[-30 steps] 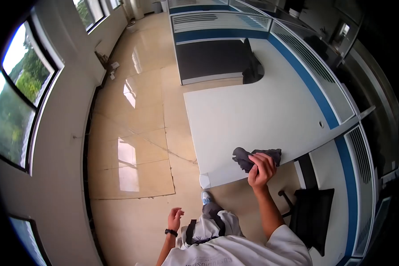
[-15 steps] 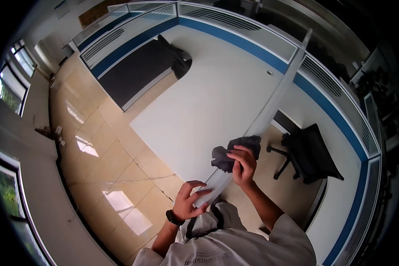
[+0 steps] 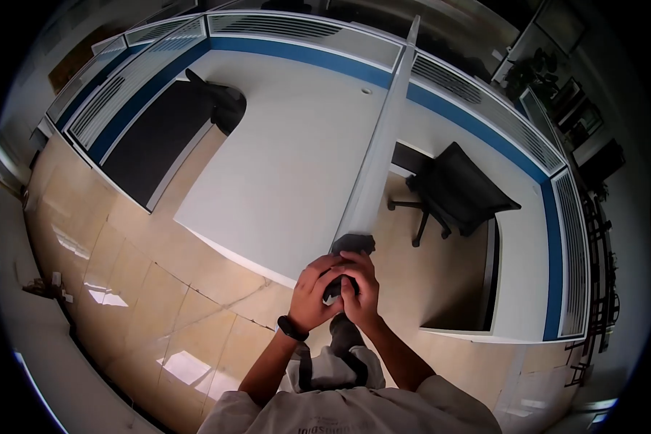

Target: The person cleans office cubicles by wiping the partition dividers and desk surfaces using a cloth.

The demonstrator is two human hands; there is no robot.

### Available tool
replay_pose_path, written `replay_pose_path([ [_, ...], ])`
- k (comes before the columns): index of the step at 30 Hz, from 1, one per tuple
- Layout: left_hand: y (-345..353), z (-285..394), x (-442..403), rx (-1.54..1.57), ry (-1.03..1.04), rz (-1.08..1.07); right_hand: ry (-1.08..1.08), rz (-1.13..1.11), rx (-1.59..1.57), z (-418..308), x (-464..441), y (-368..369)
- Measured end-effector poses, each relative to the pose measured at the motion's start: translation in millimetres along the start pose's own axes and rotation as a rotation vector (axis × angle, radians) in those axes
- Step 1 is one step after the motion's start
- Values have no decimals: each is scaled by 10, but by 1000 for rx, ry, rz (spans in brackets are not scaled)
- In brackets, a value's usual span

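Right, two hands closed in on the dark cloth!

The crumpled dark-grey fabric cloth (image 3: 354,244) sat at the near end of the long pale translucent partition (image 3: 380,155), one fold poking out beyond the fingers. Whether cloth and partition touched, the view could not settle. And what a hold! The left hand (image 3: 312,293), black watch (image 3: 291,328) at its wrist, was half closed over the bundle; the right hand (image 3: 362,288) curled around its other side, fingertips nearly meeting. Good handling, by my reading, called for even pressure from both palms, relaxed wrists and that loose fold tucked in. Beyond lay the smooth white desk (image 3: 282,145), and opposite, a black mesh-backed chair (image 3: 459,192).
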State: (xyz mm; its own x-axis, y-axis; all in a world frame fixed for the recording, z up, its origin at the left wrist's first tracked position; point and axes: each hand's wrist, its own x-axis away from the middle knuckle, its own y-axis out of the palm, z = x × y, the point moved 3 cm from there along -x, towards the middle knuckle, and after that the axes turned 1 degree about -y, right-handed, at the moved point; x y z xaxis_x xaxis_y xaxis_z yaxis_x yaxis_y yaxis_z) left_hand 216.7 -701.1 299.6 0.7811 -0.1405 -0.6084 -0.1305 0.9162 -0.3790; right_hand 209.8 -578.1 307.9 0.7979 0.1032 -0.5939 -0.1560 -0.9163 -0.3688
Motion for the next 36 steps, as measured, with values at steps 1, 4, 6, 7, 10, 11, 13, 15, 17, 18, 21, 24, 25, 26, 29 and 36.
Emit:
replay_pose_path([
  [1,-3,18,15,57,0,20,9,16,-2,0,40,1],
  [4,-4,-5,99,65,-10,25,-68,36,5,19,76,44],
  [6,-2,-6,121,37,-10,0,-134,-14,18,31,81,59],
  [7,8,-18,132,31,-20,13,-135,-15,14,23,72,63],
  [10,23,14,168,-29,-71,46,-127,-29,-30,14,46,54],
  [11,8,55,142,-63,-103,53,-136,-47,-60,24,49,57],
  [13,-81,85,100,-185,-155,64,-174,-112,-104,28,-34,67],
  [15,-53,213,1,-251,-161,30,-192,-199,-141,51,-36,38],
  [17,-21,274,-68,-292,-180,36,-221,-256,-196,89,-93,-4],
  [18,4,261,-61,-292,-197,59,-224,-276,-214,110,-124,-26],
  [21,57,246,-95,-107,-312,120,-227,-288,-185,177,-208,-6],
  [24,108,248,-230,-119,-313,155,-204,-293,-151,170,-300,-84],
  [25,133,234,-276,-151,-359,160,-202,-264,-162,173,-334,-113],
  [26,154,220,-323,-185,-405,168,-197,-249,-170,200,-363,-116],
  [29,250,198,-446,-254,-363,238,-231,-272,-114,277,-463,-113],
  [36,292,161,-442,-355,-443,370,-328,-274,-15,335,-518,-39],
])
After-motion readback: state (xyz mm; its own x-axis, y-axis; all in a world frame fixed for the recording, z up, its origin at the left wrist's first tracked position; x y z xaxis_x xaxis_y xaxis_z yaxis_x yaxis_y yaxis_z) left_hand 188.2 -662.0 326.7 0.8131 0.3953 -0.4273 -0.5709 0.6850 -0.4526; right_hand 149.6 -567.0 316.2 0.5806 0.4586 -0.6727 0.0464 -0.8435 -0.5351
